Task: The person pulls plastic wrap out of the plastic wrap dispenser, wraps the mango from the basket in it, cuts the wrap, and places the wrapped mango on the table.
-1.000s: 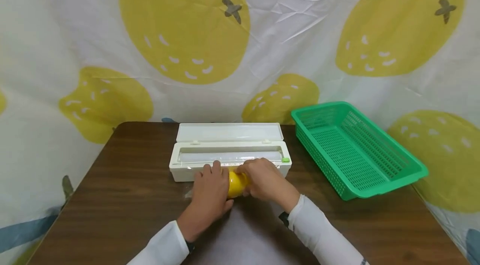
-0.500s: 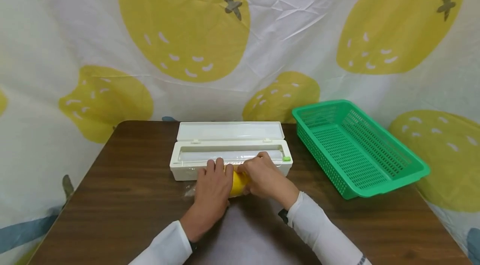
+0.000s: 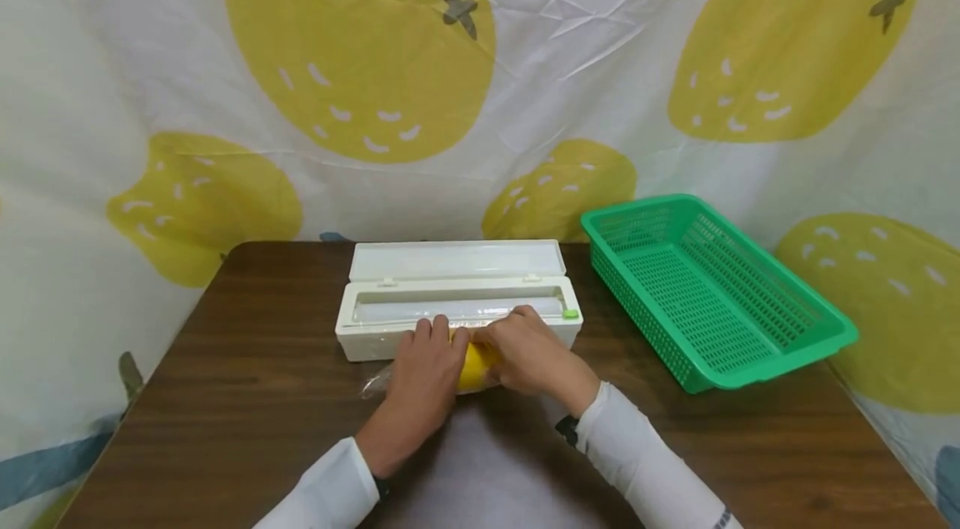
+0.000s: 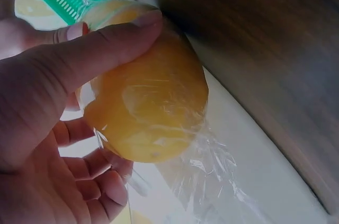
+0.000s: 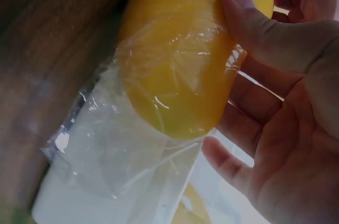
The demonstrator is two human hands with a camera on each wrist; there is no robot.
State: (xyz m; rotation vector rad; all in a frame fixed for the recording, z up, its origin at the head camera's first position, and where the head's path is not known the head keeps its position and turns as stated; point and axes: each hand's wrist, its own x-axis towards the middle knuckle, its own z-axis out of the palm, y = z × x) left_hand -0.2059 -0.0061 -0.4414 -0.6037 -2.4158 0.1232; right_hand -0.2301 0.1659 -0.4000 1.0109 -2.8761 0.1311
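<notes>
Angled inward before the white box [image 3: 450,288], left hand [image 3: 426,366] and right hand [image 3: 529,356] grip a smooth, rounded yellow object [image 3: 474,367] sheathed in glossy, crinkled clear film [image 4: 212,158]

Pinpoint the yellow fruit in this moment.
In the head view, the yellow fruit is just below the picture's center, held between the left hand and right hand, at the near side of the white cling-film dispenser.

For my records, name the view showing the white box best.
Head: the white box, its open lid and roll all show, hands partly covering its front. Both wrist views catch only part of it.
</notes>
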